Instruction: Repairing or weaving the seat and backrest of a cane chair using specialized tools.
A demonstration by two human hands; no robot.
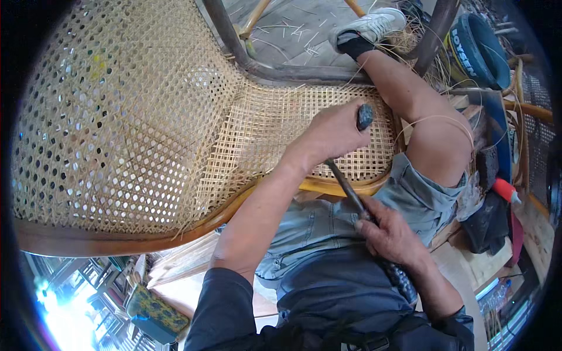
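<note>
A woven cane panel (pixel 257 126) in a chair's curved wooden frame (pixel 228 212) lies across my lap. Over its narrower part, my left hand (pixel 333 133) is closed around a dark-handled tool (pixel 365 117), whose blunt, rounded end sticks out past the thumb side. Its other end is hidden. My right hand (pixel 389 231) grips a dark rod-shaped tool (pixel 349 190) with a black textured handle (pixel 401 282), close to my waist. The rod slants up to just below my left hand, where its tip is hidden. Whether the two tools touch, I cannot tell.
Loose cane strips (pixel 298 29) litter the floor near my shoe (pixel 372 26). At the far right stands a dark bucket (pixel 480 52), with a red-tipped bottle (pixel 504 190) nearer me. A green-and-yellow patterned block (pixel 155 313) lies at the lower left. Dark chair legs (pixel 225 32) rise behind the panel.
</note>
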